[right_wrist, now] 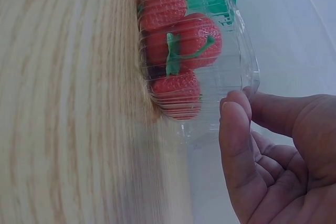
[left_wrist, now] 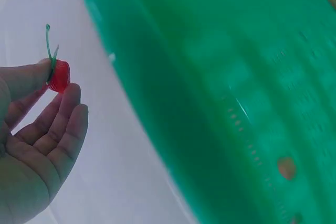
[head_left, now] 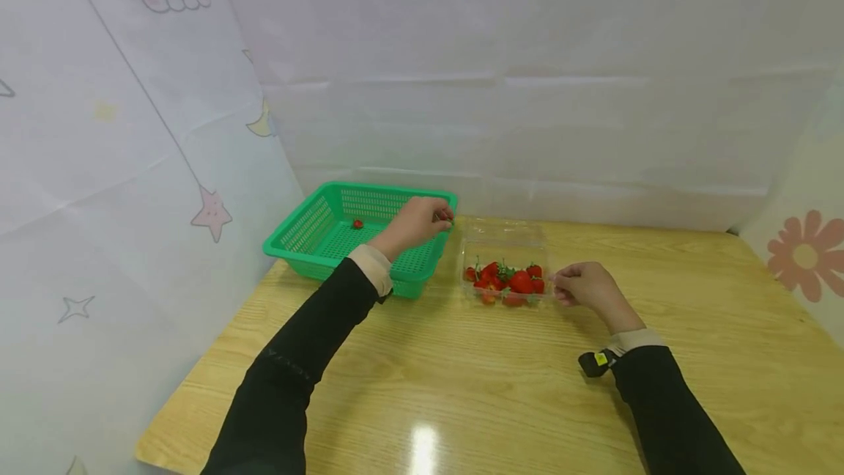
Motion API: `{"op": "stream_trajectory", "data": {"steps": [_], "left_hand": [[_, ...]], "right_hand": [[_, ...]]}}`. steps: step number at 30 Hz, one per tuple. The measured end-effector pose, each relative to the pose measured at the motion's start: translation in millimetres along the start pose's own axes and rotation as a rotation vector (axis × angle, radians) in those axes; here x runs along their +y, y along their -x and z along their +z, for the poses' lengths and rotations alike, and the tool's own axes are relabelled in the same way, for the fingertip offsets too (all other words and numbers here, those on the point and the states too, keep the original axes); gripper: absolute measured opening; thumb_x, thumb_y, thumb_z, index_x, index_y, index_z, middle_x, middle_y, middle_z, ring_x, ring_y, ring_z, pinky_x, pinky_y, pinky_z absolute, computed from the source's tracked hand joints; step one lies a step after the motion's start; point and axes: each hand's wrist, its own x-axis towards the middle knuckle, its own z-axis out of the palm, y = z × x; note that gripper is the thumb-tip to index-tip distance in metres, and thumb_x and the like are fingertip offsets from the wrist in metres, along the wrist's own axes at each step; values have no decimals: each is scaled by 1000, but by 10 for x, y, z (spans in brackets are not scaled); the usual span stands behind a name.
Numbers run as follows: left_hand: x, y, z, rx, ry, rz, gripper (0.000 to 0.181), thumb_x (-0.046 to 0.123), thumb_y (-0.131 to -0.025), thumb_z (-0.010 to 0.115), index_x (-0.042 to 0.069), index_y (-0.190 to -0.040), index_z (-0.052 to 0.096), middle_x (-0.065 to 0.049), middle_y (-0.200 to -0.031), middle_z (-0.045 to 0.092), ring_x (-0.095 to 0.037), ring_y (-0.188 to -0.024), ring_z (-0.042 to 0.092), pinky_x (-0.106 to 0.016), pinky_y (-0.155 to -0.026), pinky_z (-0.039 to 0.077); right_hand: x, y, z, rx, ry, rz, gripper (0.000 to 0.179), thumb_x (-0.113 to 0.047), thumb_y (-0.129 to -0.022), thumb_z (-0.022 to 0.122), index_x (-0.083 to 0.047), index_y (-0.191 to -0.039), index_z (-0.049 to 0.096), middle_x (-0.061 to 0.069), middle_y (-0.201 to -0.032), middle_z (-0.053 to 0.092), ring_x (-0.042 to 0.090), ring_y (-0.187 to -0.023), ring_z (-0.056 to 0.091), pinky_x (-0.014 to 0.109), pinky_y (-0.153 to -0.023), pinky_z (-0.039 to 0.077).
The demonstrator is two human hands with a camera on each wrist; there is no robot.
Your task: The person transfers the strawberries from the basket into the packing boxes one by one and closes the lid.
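My left hand (head_left: 417, 224) is over the right side of the green basket (head_left: 300, 259), pinching a strawberry (left_wrist: 60, 76) with a green stem between thumb and fingers. In the head view that berry is mostly hidden by the fingers. Another strawberry (head_left: 358, 223) lies on the basket's slotted floor. To the right stands a clear plastic box (head_left: 504, 246) with its lid raised at the back and several red strawberries (head_left: 521, 282) inside. The thumb and forefinger of my right hand (head_left: 589, 286) pinch the rim at the box's right side, seen closely in the right wrist view.
The wooden table (head_left: 461, 380) extends in front of the basket and box and off to the right. White sheeting (head_left: 527, 94) with printed drawings hangs behind and to the left, close behind the basket.
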Motion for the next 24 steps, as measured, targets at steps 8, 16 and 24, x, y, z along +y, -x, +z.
{"op": "stream_trajectory", "data": {"steps": [8,16,24], "left_hand": [[263,-223,305,-62,-62,87,18,13,-98,61,8,-114,68,-6,-108,67,-17,-92,62,-28,-75,50],[441,-370,636,-116,-153,142,18,9,-97,60,9,-111,71,-5,-109,68,-15,-95,63,-23,-80,49],[428,-433,920,-175,-222,134,19,9,-96,62,10,-112,72,-2,-110,68,-15,-97,62,-23,-80,49]], "right_hand": [[-13,20,1,-4,-5,8,34,-15,-102,53,16,-116,57,18,-86,67,27,-76,67,35,-67,57],[-3,0,-11,2,10,9,35,-15,-102,52,16,-120,56,19,-90,67,28,-80,67,36,-69,57],[21,-17,3,8,27,7,34,-15,-102,53,15,-118,57,16,-88,67,29,-81,67,36,-69,57]]}}
